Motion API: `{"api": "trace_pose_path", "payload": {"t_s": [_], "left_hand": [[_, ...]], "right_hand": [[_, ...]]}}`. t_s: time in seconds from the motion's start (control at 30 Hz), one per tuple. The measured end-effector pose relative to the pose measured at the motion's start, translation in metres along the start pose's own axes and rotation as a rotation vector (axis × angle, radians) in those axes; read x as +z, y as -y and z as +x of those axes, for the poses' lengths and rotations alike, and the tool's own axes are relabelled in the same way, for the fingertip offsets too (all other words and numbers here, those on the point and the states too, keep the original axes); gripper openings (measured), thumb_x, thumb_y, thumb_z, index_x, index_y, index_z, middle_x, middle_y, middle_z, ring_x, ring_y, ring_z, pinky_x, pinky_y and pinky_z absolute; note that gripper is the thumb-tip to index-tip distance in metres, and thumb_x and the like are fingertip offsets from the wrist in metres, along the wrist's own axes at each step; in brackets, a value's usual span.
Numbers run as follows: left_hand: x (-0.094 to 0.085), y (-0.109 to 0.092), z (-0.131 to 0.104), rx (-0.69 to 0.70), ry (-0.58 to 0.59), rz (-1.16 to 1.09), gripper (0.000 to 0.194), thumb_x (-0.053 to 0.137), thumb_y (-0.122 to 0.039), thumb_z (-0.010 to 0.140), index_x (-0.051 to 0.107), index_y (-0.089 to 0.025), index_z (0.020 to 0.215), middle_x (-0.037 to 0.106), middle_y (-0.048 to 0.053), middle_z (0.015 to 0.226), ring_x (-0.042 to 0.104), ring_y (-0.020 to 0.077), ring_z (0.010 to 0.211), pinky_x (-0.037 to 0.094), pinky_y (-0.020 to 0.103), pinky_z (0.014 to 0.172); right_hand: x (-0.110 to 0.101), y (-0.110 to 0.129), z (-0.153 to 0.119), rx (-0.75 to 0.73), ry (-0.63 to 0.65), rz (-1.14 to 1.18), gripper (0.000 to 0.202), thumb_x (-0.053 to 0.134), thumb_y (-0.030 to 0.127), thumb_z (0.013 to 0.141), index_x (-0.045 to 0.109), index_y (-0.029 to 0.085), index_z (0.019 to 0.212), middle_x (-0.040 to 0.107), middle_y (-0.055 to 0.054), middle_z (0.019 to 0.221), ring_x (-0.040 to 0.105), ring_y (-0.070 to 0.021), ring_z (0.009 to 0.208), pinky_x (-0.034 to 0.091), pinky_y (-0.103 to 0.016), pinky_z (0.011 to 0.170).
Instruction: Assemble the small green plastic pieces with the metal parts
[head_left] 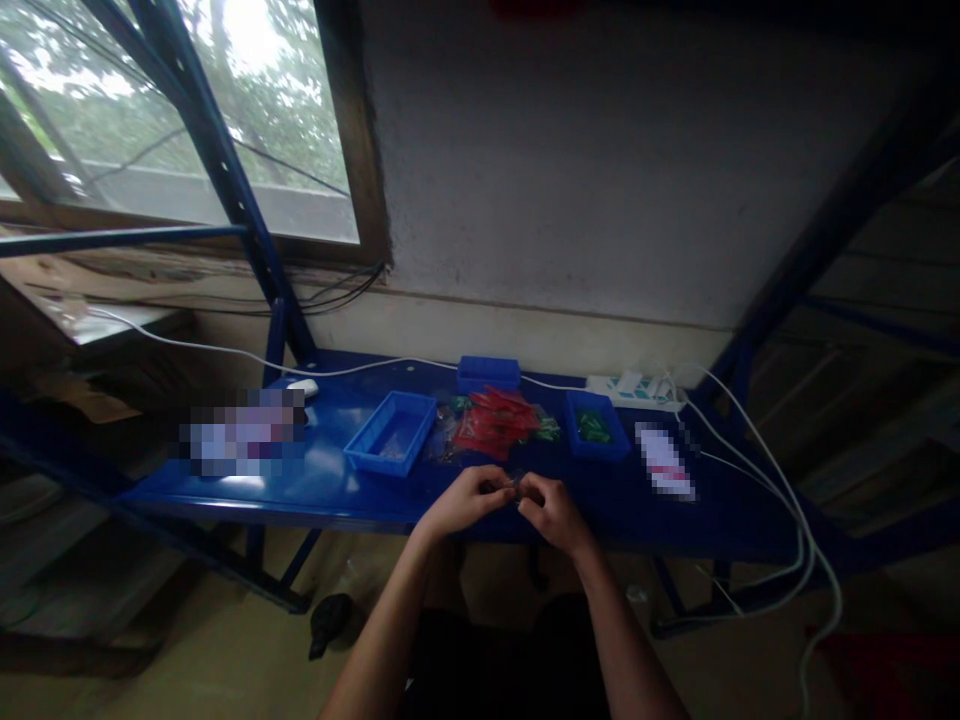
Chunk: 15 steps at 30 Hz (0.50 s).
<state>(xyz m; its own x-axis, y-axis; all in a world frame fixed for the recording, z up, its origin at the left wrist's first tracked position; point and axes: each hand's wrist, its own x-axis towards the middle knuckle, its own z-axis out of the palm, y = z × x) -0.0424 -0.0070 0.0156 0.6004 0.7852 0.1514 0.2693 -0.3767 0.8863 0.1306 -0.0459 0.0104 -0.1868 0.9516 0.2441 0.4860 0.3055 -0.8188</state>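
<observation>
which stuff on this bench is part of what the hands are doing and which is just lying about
In use: left hand and right hand, pinching a small item too tiny to identify; red pieces; green pieces in the small tray; large tray.

Lying about: power strip, white cable, blue box.

No text, label or number can be read. The two flat items on the blue table (337,490), one at nine o'clock (244,432) and one at three o'clock (664,460) from the red packets (495,420), are blurred out.
</observation>
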Motion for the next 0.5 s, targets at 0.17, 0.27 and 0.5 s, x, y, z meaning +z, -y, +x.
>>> {"api": "trace_pose_path", "payload": {"t_s": [0.17, 0.27, 0.5], "left_hand": [[0.0000, 0.0025, -0.0002, -0.012, 0.025, -0.054, 0.023, 0.058, -0.034, 0.079, 0.065, -0.013, 0.081, 0.065, 0.002, 0.076, 0.056, 0.0141, 0.071, 0.042, 0.023, 0.065], [-0.0008, 0.0029, -0.0003, -0.015, 0.028, -0.085, 0.022, 0.060, -0.033, 0.079, 0.066, -0.013, 0.082, 0.067, 0.003, 0.079, 0.058, 0.0149, 0.074, 0.043, 0.024, 0.069], [-0.0042, 0.0006, -0.0020, -0.051, -0.010, -0.110, 0.017, 0.061, -0.029, 0.076, 0.067, -0.013, 0.079, 0.068, 0.003, 0.077, 0.058, 0.0150, 0.072, 0.042, 0.024, 0.067]], "right_hand": [[0.0020, 0.0003, -0.0009, -0.021, 0.011, -0.070, 0.016, 0.050, 0.019, 0.066, 0.038, 0.020, 0.055, 0.037, 0.007, 0.052, 0.037, -0.0097, 0.053, 0.025, -0.023, 0.052], [0.0019, -0.0003, -0.0018, -0.037, -0.022, -0.057, 0.016, 0.050, 0.019, 0.067, 0.038, 0.020, 0.056, 0.038, 0.007, 0.054, 0.038, -0.0099, 0.054, 0.027, -0.022, 0.052], [0.0013, -0.0043, -0.0011, -0.029, -0.051, 0.021, 0.005, 0.052, 0.023, 0.074, 0.051, 0.020, 0.070, 0.054, 0.003, 0.062, 0.050, -0.0123, 0.060, 0.038, -0.023, 0.058]]}}
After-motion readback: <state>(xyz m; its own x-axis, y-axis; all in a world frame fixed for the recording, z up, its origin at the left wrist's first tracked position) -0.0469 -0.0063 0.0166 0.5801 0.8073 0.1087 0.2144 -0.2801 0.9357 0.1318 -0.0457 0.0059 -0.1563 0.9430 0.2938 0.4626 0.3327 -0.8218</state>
